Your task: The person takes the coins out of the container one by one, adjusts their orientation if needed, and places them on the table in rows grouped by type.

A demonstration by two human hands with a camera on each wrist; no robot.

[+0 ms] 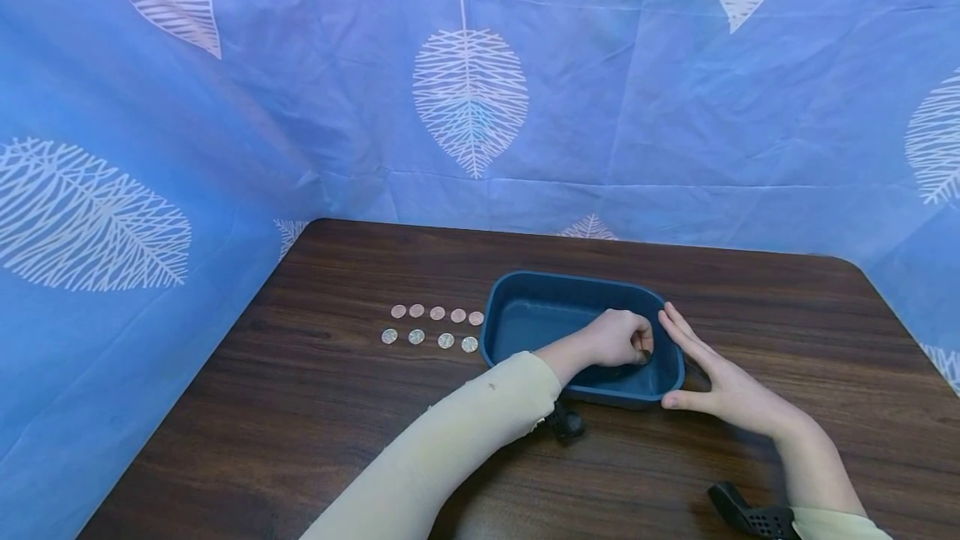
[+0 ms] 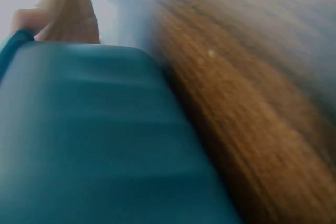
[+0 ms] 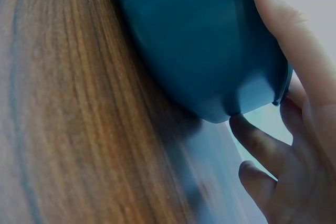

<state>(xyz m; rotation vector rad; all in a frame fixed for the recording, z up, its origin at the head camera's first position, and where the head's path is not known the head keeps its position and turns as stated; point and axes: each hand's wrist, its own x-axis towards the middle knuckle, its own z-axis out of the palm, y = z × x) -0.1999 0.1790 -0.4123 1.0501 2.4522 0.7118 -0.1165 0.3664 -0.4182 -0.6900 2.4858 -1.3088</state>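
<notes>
A dark blue rectangular bin (image 1: 517, 307) sits on the table. Inside its right half is my left hand (image 1: 617, 338), fingers curled, with a small coin (image 1: 645, 356) at the pinched fingertips, mostly hidden. My right hand (image 1: 731, 390) braces the bin's right end, thumb and fingers spread and straight; the right wrist view shows its fingertips against the bin's outer wall (image 3: 194, 45). Left of the bin lie two rows of coins: several copper ones (image 1: 437, 313) behind, several silver ones (image 1: 446, 341) in front. The left wrist view is mostly filled by the bin's side (image 2: 105, 129).
The dark wood table (image 1: 247, 407) has a back edge against a blue curtain (image 1: 337, 90) with white leaf prints. Black wrist devices show under the left wrist (image 1: 566, 423) and by the right forearm (image 1: 750, 515). The nearest coins lie close to the bin's left wall.
</notes>
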